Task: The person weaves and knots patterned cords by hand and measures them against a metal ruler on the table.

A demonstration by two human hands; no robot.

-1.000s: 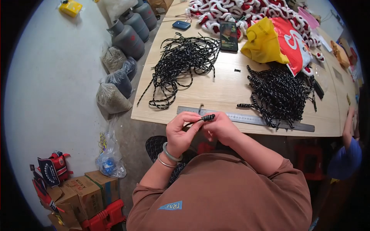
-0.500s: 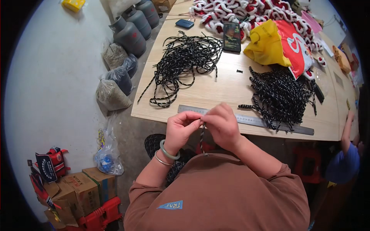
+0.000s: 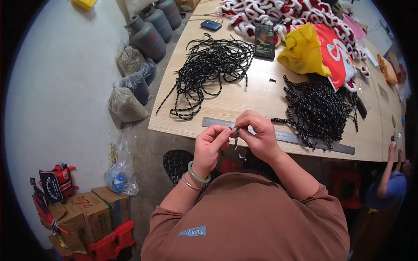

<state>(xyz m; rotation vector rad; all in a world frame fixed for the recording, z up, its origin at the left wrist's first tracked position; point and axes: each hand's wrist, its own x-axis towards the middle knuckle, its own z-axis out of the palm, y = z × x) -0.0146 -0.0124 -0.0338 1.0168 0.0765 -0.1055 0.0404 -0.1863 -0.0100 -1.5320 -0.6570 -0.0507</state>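
Both hands meet just off the table's front edge, over a short black cord flecked with white [image 3: 237, 138]. My left hand [image 3: 212, 142] pinches the cord's upper part between thumb and index finger. With bent fingers, my right hand [image 3: 258, 135] grips it from the other side, and an end dangles below. Beyond my hands lies a steel ruler [image 3: 287, 138]. A loose tangle of long black cords [image 3: 213, 65] spreads on the left of the table, and a pile of short coiled black cords [image 3: 320, 111] sits to the right.
On the wooden table [image 3: 244, 102] are a phone [image 3: 264, 41], a small dark box [image 3: 211, 25], a yellow bag [image 3: 300, 50], a red bag [image 3: 333, 54] and red-white fluffy trim [image 3: 261, 15]. Gas cylinders [image 3: 146, 37] and cartons [image 3: 89, 213] stand left. Another person [image 3: 387, 187] is at right.
My hands have shifted slightly right, and the right hand has turned, its fingers now bent around the cord. The hanging cord end is shorter and has swung right. The other person's arm has moved.
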